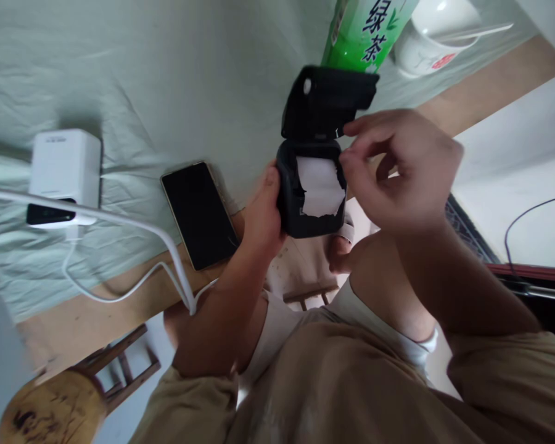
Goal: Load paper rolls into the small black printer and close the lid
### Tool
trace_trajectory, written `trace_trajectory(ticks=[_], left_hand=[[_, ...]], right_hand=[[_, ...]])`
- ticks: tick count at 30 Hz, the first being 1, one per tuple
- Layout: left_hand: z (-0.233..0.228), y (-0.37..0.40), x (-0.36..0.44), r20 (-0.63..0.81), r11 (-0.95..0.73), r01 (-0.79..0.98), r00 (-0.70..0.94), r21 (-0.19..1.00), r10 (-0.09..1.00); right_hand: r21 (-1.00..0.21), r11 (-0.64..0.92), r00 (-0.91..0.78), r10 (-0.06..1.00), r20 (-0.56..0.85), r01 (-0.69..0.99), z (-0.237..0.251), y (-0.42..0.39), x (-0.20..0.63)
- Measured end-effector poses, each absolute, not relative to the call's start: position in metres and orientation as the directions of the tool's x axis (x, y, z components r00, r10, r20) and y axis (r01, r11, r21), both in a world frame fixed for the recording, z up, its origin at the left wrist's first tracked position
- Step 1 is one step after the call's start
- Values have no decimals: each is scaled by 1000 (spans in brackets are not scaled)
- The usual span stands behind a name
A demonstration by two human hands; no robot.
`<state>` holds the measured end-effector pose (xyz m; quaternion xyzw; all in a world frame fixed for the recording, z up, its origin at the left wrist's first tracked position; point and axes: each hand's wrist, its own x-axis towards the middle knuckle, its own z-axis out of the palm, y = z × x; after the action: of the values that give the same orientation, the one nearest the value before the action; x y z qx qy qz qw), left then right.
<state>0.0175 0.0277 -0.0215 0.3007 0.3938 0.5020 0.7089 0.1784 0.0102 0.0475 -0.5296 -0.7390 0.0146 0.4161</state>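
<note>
A small black printer, its shape like a portable thermal one, is held over the table's front edge with its hinged lid raised. My left hand grips the body from the left side, thumb on top. Inside the cavity lies a white paper roll with a ragged torn end hanging over the front rim. My right hand has its fingers curled at the right side; the index fingertip meets the lid's lower right corner and the thumb tip is at the body's right rim.
A dark-screened phone lies left of the printer. Farther left stands a white charger block with a white cable crossing the table edge. Behind are a green tea bottle and a white bowl with chopsticks. A wooden stool stands below.
</note>
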Motion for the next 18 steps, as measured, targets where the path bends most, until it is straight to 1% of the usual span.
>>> trace_trajectory(ticks=[2, 5, 7, 9, 11, 12, 13, 14, 16, 18], left_hand=[[-16, 26, 18, -219, 305, -530, 220, 791, 951], [-12, 24, 17, -149, 292, -545, 292, 785, 945], [-13, 23, 16, -130, 284, -538, 305, 793, 943], [-14, 24, 16, -132, 280, -524, 302, 804, 944], [-16, 24, 16, -138, 275, -510, 290, 815, 947], [-16, 24, 16, -141, 275, -505, 288, 818, 947], [-16, 24, 16, -143, 277, -504, 288, 818, 947], [-16, 24, 16, -146, 282, -506, 292, 815, 945], [-15, 24, 17, -161, 296, -518, 289, 803, 944], [-14, 25, 17, -206, 321, -535, 265, 781, 942]], right_hand=[[-338, 437, -227, 829, 511, 834, 47, 14, 179], [-196, 406, -330, 884, 331, 892, 49, 17, 181], [-153, 417, -371, 892, 258, 896, 51, 19, 183], [-117, 441, -406, 883, 235, 890, 52, 23, 186], [-109, 450, -420, 880, 224, 886, 53, 25, 189], [-135, 456, -421, 879, 226, 880, 54, 25, 190], [-188, 460, -416, 879, 232, 868, 55, 24, 191], [-271, 454, -401, 886, 231, 849, 56, 22, 192], [-515, 408, -341, 913, 224, 754, 59, 17, 198], [-788, 319, -181, 948, 263, 526, 58, 13, 210]])
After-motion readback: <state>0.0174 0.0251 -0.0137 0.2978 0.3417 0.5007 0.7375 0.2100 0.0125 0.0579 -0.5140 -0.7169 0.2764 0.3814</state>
